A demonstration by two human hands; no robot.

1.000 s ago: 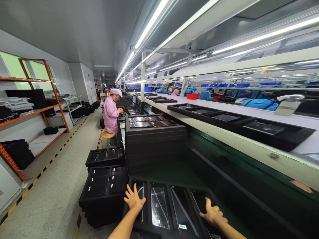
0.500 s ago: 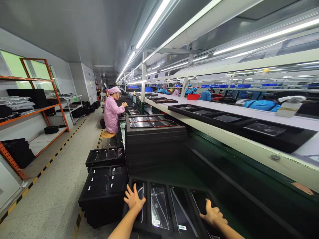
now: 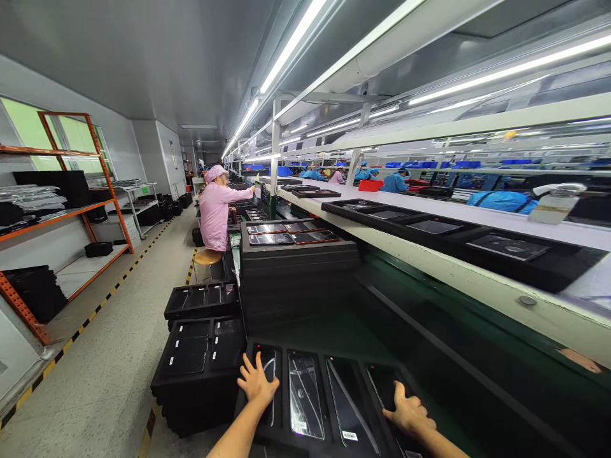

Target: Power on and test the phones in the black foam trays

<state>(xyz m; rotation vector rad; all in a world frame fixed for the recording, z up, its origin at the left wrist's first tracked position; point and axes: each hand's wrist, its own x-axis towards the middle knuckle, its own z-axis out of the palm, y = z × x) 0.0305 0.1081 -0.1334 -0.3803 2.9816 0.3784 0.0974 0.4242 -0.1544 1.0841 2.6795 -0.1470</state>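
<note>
A black tray (image 3: 329, 352) with several glossy phone panels in slots lies on the dark green belt right in front of me. My left hand (image 3: 256, 380) rests open, fingers spread, on the leftmost panel (image 3: 270, 367) at the tray's left end. My right hand (image 3: 407, 411) lies on the rightmost panel (image 3: 384, 385), fingers bent and apart, holding nothing that I can see. Two more panels (image 3: 305, 395) sit between my hands.
A tall stack of black trays (image 3: 296, 267) topped with panels stands further up the belt. Lower tray stacks (image 3: 198, 362) sit on the floor at my left. A person in a pink coat (image 3: 214, 213) sits on a stool ahead. Orange shelving (image 3: 71, 210) lines the left wall; a white shelf (image 3: 458, 254) with trays runs along the right.
My hands have stayed where they were on the tray. The person in pink has stretched an arm forward over the line.
</note>
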